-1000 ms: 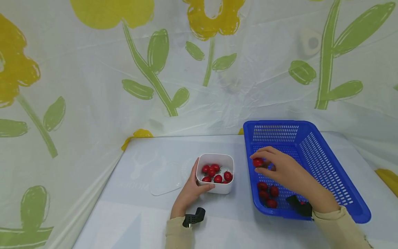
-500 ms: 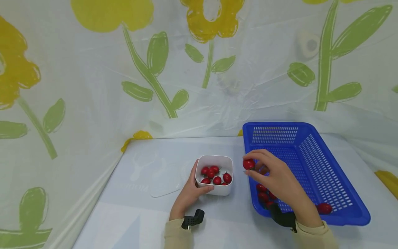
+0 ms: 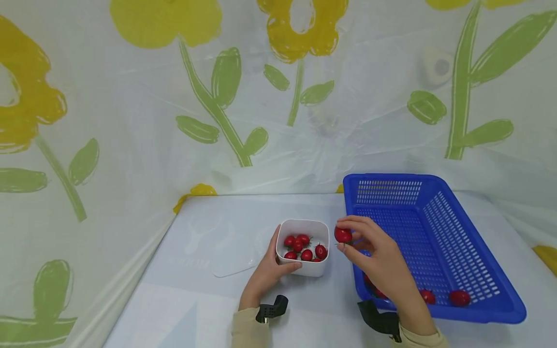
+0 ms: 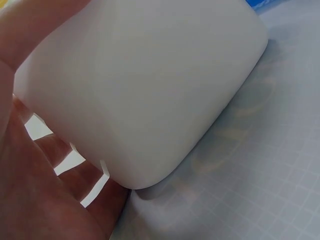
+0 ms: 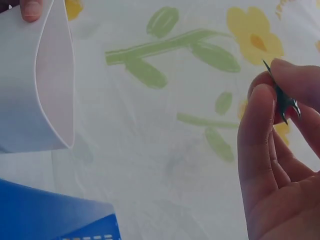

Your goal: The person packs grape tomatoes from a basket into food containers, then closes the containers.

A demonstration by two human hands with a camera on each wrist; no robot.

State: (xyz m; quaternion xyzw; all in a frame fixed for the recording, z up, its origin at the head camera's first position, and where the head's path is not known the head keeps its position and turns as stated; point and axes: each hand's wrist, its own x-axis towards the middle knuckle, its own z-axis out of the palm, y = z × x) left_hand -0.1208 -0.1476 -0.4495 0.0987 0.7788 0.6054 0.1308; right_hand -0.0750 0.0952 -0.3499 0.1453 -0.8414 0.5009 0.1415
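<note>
A square white container [image 3: 306, 268] with several cherry tomatoes [image 3: 298, 245] inside stands on the table. My left hand [image 3: 266, 273] grips it from the left, thumb across the near wall and fingers round the side; in the left wrist view the white wall fills much of the picture. My right hand [image 3: 377, 258] pinches a cherry tomato [image 3: 343, 235] between thumb and fingertips, just right of the container and above the basket's left rim. Its green calyx [image 5: 286, 102] shows in the right wrist view. Below, the blue basket [image 3: 474, 241] holds more tomatoes, some hidden behind my right hand.
A clear flat lid [image 3: 232, 258] lies on the table left of the container. Behind the table hangs a pale sheet [image 3: 143, 121] printed with yellow flowers and green leaves. Two tomatoes sit near the basket's front wall, one of them [image 3: 459, 298] toward the right.
My right hand has moved left out of the basket toward the container, carrying the cherry tomato. The left hand stays on the container. Tomatoes near the basket's front wall have come into view.
</note>
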